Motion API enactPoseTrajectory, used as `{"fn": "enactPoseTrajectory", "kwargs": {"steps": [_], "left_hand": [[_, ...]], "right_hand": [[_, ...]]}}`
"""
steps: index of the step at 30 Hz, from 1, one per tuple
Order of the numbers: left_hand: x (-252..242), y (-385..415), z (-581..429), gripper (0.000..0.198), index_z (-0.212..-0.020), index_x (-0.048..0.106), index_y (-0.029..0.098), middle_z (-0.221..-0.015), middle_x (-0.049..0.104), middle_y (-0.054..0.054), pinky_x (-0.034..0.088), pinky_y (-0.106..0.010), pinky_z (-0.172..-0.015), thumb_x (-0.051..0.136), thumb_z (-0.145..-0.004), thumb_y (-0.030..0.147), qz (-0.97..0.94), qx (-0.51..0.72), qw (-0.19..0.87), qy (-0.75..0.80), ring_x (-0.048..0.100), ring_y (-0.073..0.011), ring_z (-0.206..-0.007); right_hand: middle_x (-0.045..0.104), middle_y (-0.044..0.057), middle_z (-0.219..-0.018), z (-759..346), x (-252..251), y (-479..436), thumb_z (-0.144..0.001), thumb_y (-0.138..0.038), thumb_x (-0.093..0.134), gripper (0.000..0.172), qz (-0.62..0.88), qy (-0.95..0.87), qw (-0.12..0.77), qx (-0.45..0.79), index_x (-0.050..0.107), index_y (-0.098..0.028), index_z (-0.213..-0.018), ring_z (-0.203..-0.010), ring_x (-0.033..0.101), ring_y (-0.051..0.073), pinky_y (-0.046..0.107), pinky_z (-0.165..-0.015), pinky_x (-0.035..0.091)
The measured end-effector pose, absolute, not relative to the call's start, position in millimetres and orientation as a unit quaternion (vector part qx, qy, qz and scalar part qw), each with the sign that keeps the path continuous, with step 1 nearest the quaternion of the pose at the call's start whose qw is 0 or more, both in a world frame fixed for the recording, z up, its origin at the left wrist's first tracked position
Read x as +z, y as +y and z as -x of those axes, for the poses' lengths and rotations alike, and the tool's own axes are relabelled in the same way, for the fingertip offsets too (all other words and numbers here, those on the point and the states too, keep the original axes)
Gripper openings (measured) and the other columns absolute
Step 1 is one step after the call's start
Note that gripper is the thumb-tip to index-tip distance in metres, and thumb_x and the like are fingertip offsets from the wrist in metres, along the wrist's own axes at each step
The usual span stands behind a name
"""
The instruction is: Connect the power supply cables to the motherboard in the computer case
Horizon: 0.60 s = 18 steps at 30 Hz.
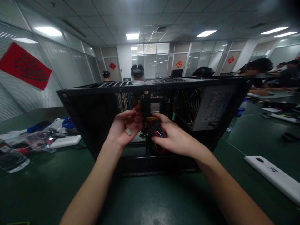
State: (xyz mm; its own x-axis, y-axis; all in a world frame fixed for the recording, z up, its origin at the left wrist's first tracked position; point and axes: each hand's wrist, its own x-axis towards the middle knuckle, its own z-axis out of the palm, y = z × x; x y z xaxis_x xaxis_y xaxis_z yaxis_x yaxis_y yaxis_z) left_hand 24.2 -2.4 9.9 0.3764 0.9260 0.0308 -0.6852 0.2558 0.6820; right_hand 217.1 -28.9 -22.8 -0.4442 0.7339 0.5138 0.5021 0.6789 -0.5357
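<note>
A black computer case [150, 165] stands on the table with its side open toward me. Inside it, my right hand [175, 137] is closed round a bundle of coloured power cables [161, 131]. To its left, my left hand [127, 126] has its fingers curled at thin cables, and a small white connector [128, 132] hangs against its palm. What the left fingertips pinch is dark and partly hidden. Behind the hands are the motherboard with a square silver processor [154, 107] and memory slots [122, 101]. A power supply [211, 109] with a round fan grille sits at the upper right of the case.
On the green table [145, 200], plastic bags [35, 137], a white box-like item [65, 141] and a clear bottle [12, 159] lie at left. A white device [274, 176] and a water bottle [236, 114] are at right. Other people sit beyond the case.
</note>
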Motion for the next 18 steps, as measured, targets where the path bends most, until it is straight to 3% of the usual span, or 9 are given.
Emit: {"fn": "enactPoseTrajectory", "kwargs": {"steps": [2, 4, 8, 12, 15, 18], "left_hand": [[7, 2, -26, 0.018, -0.094, 0.065, 0.009, -0.067, 0.054, -0.001, 0.044, -0.015, -0.050, 0.054, -0.079, 0.007, -0.311, 0.523, 0.762, 0.219, 0.053, -0.0075, -0.055], [4, 5, -27, 0.019, -0.094, 0.066, 0.008, -0.066, 0.054, -0.002, 0.042, -0.014, -0.047, 0.054, -0.079, 0.008, -0.321, 0.509, 0.762, 0.240, 0.053, -0.0072, -0.054], [1, 4, -26, 0.029, -0.107, 0.068, 0.006, -0.076, 0.064, -0.006, 0.048, -0.017, -0.051, 0.052, -0.084, 0.014, -0.371, 0.462, 0.760, 0.267, 0.064, -0.0117, -0.064], [3, 4, -20, 0.030, -0.110, 0.069, 0.013, -0.090, 0.073, -0.007, 0.057, -0.022, -0.068, 0.061, -0.083, 0.022, -0.457, 0.497, 0.682, 0.281, 0.073, -0.0194, -0.087], [2, 5, -16, 0.026, -0.104, 0.070, 0.015, -0.085, 0.074, -0.004, 0.056, -0.022, -0.068, 0.070, -0.079, 0.020, -0.535, 0.558, 0.573, 0.272, 0.074, -0.0182, -0.080], [-1, 4, -15, 0.020, -0.102, 0.073, 0.017, -0.091, 0.076, -0.006, 0.058, -0.027, -0.078, 0.070, -0.086, 0.028, -0.649, 0.577, 0.433, 0.240, 0.074, -0.0187, -0.085]], "right_hand": [[0.051, 0.015, -0.144, -213, -35, -16, -0.079, -0.021, 0.065, 0.038, 0.342, -0.859, 0.339, 0.171, 0.063, -0.015, -0.116, -0.135, 0.048, 0.030, 0.044, -0.116, 0.037], [0.056, 0.016, -0.136, -210, -47, -4, -0.076, -0.020, 0.067, 0.046, 0.346, -0.874, 0.291, 0.178, 0.059, -0.013, -0.120, -0.128, 0.052, 0.031, 0.047, -0.113, 0.038], [0.063, 0.016, -0.118, -209, -56, 4, -0.078, -0.022, 0.068, 0.036, 0.397, -0.870, 0.253, 0.150, 0.062, -0.012, -0.112, -0.115, 0.056, 0.033, 0.050, -0.105, 0.040], [0.068, 0.009, -0.102, -216, -44, -1, -0.084, -0.024, 0.067, 0.017, 0.329, -0.854, 0.327, 0.235, 0.065, -0.015, -0.099, -0.096, 0.062, 0.023, 0.037, -0.091, 0.047], [0.069, 0.004, -0.091, -223, -32, -7, -0.088, -0.025, 0.065, 0.009, 0.257, -0.830, 0.372, 0.327, 0.066, -0.016, -0.090, -0.083, 0.064, 0.018, 0.029, -0.080, 0.050], [0.069, 0.002, -0.089, -230, -26, -12, -0.089, -0.028, 0.068, 0.010, 0.225, -0.794, 0.434, 0.362, 0.069, -0.018, -0.089, -0.081, 0.064, 0.016, 0.027, -0.076, 0.051]]}}
